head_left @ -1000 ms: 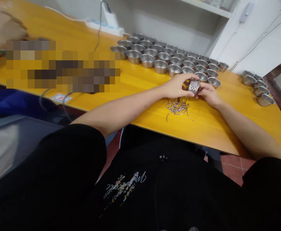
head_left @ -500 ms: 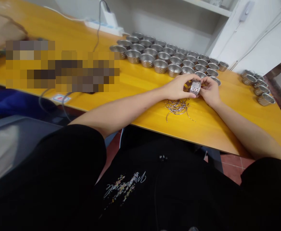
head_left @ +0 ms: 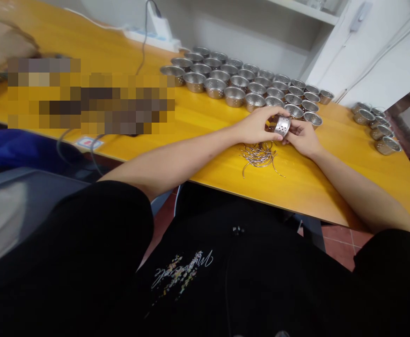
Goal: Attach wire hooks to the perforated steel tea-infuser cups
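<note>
My left hand (head_left: 256,126) holds a small perforated stainless steel cup (head_left: 282,126) tipped on its side, thumb below and fingers above. Against the cup's right side, my right hand (head_left: 303,137) has its fingertips pinched together low at the edge. Whatever is between those fingertips is too small to make out. Just below the hands, a loose tangle of thin bent metal wires (head_left: 259,155) lies on the yellow table (head_left: 226,173).
Behind my hands stand rows of similar perforated cups (head_left: 235,96). A smaller group of cups (head_left: 387,144) sits at the right edge. At the back left are a power strip (head_left: 152,40) and cables. A blurred-out patch covers the table's left part; another person's arm (head_left: 4,47) shows there.
The cup has shifted slightly left and turned a little in my left hand. My right fingertips have gone from the cup's upper right down to its lower right edge.
</note>
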`<state>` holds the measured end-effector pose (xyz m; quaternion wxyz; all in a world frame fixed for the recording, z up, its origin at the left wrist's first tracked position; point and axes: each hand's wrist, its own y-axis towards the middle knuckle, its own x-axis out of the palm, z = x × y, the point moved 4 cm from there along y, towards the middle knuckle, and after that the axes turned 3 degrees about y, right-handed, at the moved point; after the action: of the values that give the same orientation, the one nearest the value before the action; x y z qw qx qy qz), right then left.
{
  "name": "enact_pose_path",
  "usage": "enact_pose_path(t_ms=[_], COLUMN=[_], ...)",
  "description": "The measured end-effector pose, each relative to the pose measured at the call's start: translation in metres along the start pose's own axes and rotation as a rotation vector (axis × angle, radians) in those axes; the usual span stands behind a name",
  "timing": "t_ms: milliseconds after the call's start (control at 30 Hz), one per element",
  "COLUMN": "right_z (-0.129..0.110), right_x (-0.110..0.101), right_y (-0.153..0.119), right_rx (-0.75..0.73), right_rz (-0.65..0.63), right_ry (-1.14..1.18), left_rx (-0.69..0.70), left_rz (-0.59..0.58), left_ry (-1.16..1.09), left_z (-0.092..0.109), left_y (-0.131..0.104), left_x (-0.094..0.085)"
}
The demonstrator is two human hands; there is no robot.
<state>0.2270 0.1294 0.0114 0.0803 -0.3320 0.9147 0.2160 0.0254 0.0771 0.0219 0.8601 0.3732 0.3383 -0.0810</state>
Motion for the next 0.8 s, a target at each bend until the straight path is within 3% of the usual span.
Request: enact_pose_path(t_ms=[300,500,800], right_z=[0.004,-0.006,-0.004], right_x=[0.004,0.006,-0.007], right_y=[0.003,0.002,0.003], right_rx=[0.051,0.022,0.001], right_rz=[-0.058,-0.093,-0.129], right_ry=[0.057,0.024,-0.016], left_rx=[0.007,0.008,0.01], left_rz=[0.008,-0.019,-0.003], left_ry=[-0.004,-0.011,-0.022], left_z=[-0.004,-0.002,-0.002], left_y=[0.002,0.002,0.004], left_x=[0.001,0.002,0.006])
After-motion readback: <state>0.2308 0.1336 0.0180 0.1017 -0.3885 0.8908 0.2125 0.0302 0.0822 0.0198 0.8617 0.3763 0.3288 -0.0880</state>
